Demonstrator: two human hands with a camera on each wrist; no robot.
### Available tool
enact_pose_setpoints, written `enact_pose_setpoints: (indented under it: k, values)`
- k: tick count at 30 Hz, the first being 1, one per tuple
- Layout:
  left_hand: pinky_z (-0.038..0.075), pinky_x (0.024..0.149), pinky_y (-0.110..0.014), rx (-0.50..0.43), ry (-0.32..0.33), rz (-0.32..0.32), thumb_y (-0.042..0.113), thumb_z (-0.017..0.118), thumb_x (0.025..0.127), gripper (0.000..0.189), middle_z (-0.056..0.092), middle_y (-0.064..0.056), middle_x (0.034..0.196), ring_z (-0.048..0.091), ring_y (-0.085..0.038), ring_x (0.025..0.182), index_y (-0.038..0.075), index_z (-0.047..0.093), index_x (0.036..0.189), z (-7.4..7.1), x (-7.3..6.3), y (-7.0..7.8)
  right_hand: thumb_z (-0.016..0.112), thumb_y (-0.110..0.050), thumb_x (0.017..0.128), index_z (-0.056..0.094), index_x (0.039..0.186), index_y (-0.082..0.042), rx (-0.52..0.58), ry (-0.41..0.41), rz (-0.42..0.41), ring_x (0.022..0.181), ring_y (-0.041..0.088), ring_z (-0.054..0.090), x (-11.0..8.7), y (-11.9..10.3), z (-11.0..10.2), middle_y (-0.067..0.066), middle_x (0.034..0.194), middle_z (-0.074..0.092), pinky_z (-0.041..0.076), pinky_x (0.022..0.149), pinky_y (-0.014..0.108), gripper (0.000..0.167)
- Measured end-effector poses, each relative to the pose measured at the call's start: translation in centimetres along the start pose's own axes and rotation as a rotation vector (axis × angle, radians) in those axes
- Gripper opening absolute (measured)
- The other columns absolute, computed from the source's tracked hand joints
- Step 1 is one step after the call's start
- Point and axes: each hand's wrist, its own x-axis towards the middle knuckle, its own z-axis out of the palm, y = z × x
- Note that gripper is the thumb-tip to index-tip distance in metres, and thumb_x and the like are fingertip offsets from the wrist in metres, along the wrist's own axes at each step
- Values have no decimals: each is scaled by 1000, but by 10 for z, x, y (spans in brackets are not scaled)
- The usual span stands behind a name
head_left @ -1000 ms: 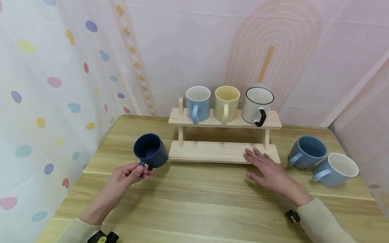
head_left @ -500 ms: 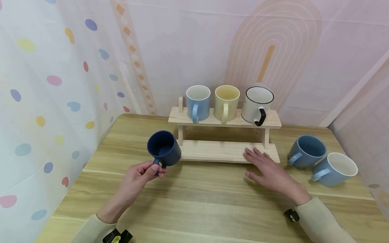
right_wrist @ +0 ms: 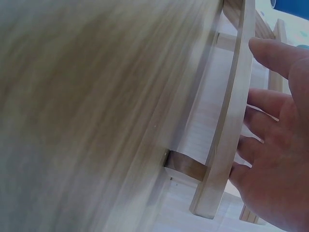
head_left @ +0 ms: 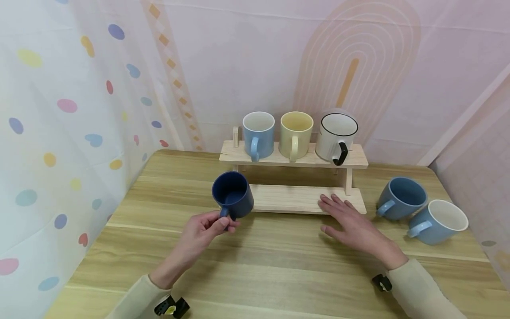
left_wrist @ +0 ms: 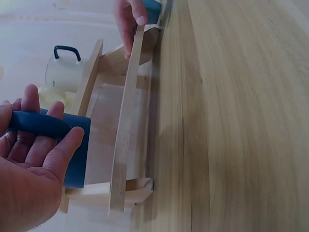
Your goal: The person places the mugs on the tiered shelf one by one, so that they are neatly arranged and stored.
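Note:
My left hand [head_left: 203,232] pinches the handle of a dark blue mug [head_left: 239,201], its opening up and tilted towards me. The mug is held above the table, overlapping the left end of the lower shelf in the head view. In the left wrist view the fingers [left_wrist: 65,150] curl about the mug's handle [left_wrist: 38,124]. My right hand [head_left: 352,228] lies with spread, fairly straight fingers at the right end of the two-tier wooden rack's lower board [head_left: 284,198]. The right wrist view has those fingertips [right_wrist: 263,100] along the board's edge, holding nothing.
On the upper shelf stand a light blue mug [head_left: 259,135], a yellow mug [head_left: 296,135] and a white mug with black handle [head_left: 336,135]. Right of the rack, a grey-blue mug [head_left: 402,198] and another light blue mug [head_left: 438,221] stand on the wooden table [head_left: 279,270]. Curtains hang behind.
My left hand has carried the dark blue mug rightwards, from beside the rack to in front of the lower shelf's left end. The right hand stays where it was.

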Motion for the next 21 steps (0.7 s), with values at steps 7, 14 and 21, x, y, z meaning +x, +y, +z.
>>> enact_pose_setpoints:
  k: [7, 14, 21]
  values:
    - [57, 96, -31, 25, -22, 1, 10, 60, 106, 23, 76, -17, 109, 73, -26, 107, -10, 70, 105, 8, 7, -2, 71, -31, 99, 49, 153, -4, -4, 2, -2, 152, 42, 29, 0, 1, 1, 14, 164, 38, 23, 119, 67, 65]
    - [56, 97, -30, 19, -39, -1, 10, 61, 105, 24, 69, -34, 114, 70, -37, 112, -12, 69, 105, 14, 11, -6, 71, -31, 99, 49, 154, -4, -5, 2, 1, 152, 41, 28, 0, 2, 1, 13, 164, 38, 23, 120, 67, 65]
    - [57, 96, -30, 20, -26, -9, 12, 63, 105, 23, 71, -30, 113, 68, -43, 113, -9, 72, 105, 19, 15, -9, 71, -31, 99, 49, 154, -4, -2, 0, 5, 152, 41, 28, 1, 2, 1, 14, 164, 37, 23, 120, 66, 65]
